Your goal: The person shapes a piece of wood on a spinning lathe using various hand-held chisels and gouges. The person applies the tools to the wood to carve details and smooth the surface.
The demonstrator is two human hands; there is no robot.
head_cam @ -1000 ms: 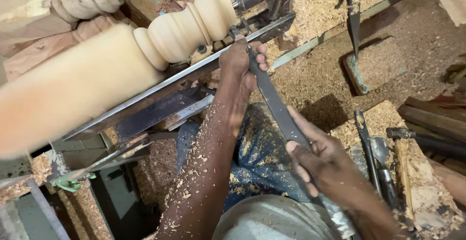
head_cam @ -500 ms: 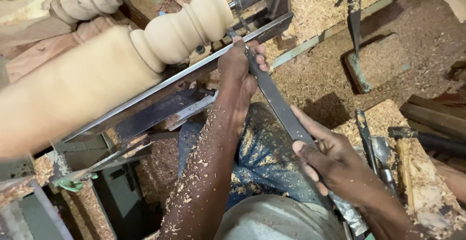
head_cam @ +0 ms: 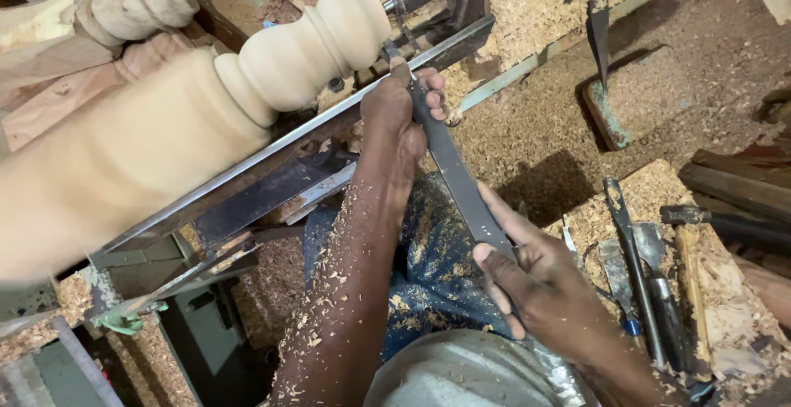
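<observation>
Both forearms are bare, with no sleeves, gloves, watch or rings in sight. The left forearm (head_cam: 346, 292) is thickly dusted with pale wood shavings and sawdust from elbow to wrist (densest along its outer edge). The right hand (head_cam: 535, 292) carries far fewer flecks. Below the arms show a grey garment (head_cam: 461, 374) and a blue patterned cloth (head_cam: 428, 267), both speckled with sawdust.

Sawdust-covered workbench (head_cam: 568, 127); spare chisels (head_cam: 643, 283) lying at right edge, wood shavings (head_cam: 527, 11) heaped behind lathe.
</observation>
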